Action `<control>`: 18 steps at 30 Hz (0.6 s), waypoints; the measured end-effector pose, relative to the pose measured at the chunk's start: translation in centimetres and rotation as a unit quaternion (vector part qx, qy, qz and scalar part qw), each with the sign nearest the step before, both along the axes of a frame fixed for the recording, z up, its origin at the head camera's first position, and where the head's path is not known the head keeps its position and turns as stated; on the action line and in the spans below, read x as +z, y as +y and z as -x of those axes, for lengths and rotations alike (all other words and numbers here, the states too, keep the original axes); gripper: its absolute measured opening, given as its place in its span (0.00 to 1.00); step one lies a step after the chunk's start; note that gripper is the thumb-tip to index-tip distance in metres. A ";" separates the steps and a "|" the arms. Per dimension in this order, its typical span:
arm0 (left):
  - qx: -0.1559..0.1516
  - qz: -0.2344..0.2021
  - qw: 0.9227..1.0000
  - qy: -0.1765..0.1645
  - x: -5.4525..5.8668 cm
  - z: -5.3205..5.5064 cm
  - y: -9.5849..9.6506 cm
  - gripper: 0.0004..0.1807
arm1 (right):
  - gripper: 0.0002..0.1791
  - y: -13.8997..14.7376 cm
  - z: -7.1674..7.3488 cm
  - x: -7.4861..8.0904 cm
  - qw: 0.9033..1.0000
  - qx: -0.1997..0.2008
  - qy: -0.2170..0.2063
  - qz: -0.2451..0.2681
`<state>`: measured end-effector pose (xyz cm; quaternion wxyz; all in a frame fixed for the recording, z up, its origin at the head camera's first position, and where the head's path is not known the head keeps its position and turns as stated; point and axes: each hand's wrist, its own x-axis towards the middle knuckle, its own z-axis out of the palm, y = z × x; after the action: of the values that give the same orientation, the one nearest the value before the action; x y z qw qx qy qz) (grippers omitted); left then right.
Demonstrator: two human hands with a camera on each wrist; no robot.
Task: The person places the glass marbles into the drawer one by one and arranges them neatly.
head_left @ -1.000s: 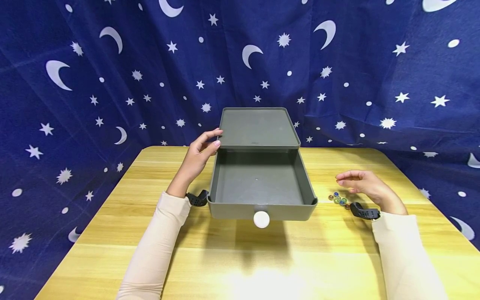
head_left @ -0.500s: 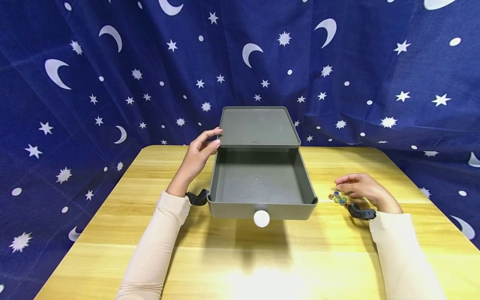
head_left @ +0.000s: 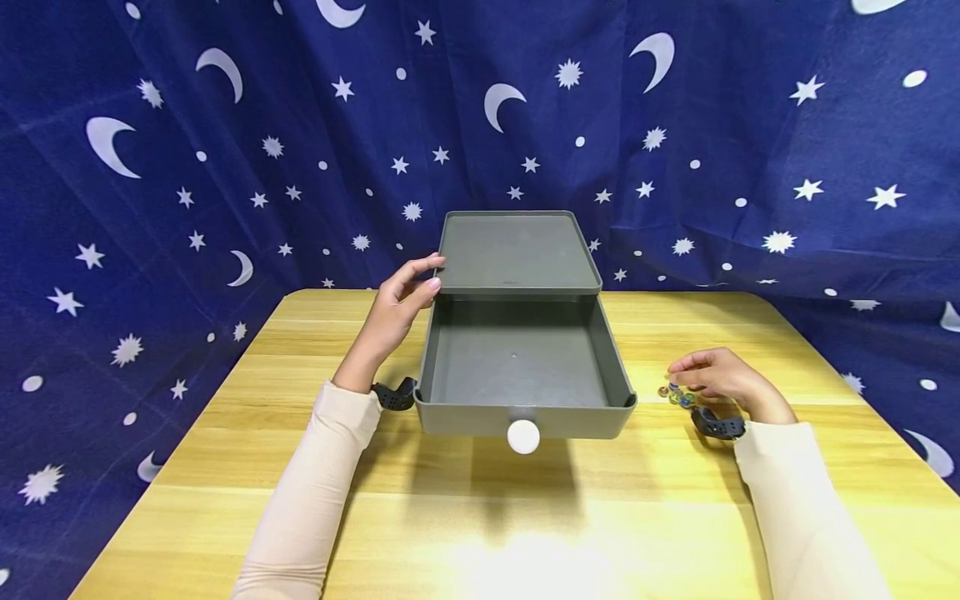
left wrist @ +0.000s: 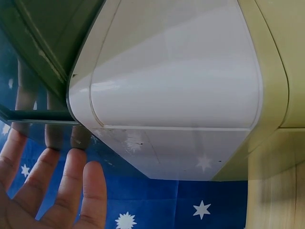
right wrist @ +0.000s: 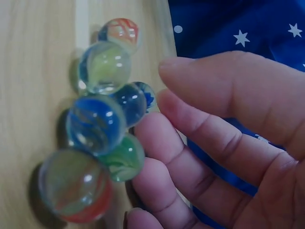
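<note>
A grey drawer box stands mid-table with its drawer pulled out; no contents show inside. A round white knob sits on the drawer front. My left hand rests its fingertips against the box's left side; in the left wrist view several fingers reach up straight to a glossy surface. On the right, my right hand hovers over a group of glass marbles, fingers loosely bent. In the right wrist view, its thumb and fingertips are beside a blue marble and a green marble.
A clear marble with red and an orange-streaked one lie at the ends of the group. Behind the wooden table hangs a blue curtain with moons and stars. Each wrist wears a black band.
My right hand has moved slightly left and lowered towards the marbles, its fingertips now overlapping them in the head view. The left hand and the drawer box stay where they were.
</note>
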<state>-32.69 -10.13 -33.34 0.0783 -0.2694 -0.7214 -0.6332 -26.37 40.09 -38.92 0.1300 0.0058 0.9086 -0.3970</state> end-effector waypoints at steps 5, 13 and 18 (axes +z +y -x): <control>0.001 0.001 1.000 0.001 0.0 0.1 0.0 0.25 | 0.23 -0.2 0.1 -0.2 1.000 -0.003 -0.003 0.002; -0.002 -0.001 1.000 0.000 0.0 0.0 -0.1 0.25 | 0.21 -0.6 0.2 -0.1 1.000 0.005 0.003 -0.022; -0.002 0.001 1.000 -0.001 0.0 0.1 -0.1 0.25 | 0.19 -0.8 0.2 -0.3 1.000 -0.001 0.001 -0.014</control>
<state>-32.76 -10.20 -33.39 0.0760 -0.2706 -0.7214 -0.6329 -26.60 39.28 -39.19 0.1283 0.0085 0.9143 -0.3840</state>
